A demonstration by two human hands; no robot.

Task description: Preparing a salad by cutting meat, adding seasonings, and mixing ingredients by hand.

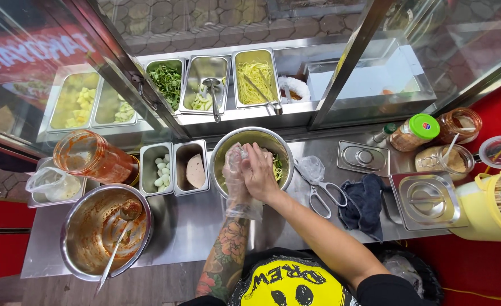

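A round steel bowl (222, 148) with green shreds and yellow noodles stands in the middle of the steel counter. My left hand (235, 173) wears a thin clear plastic glove and is held over the bowl. My right hand (259, 170) is bare; its fingers press against the gloved left hand at the fingertips, gripping the glove. Both hands hover above the bowl's near half and hide part of its contents.
Left: a large sauce-smeared bowl (86, 249) with a ladle, a jar of red sauce (92, 156), trays of small eggs (158, 170) and sliced sausage (195, 170). Right: scissors (324, 195), dark cloth (364, 201), lidded steel containers, jars, yellow skewer tub (491, 209). Behind: trays of greens and noodles.
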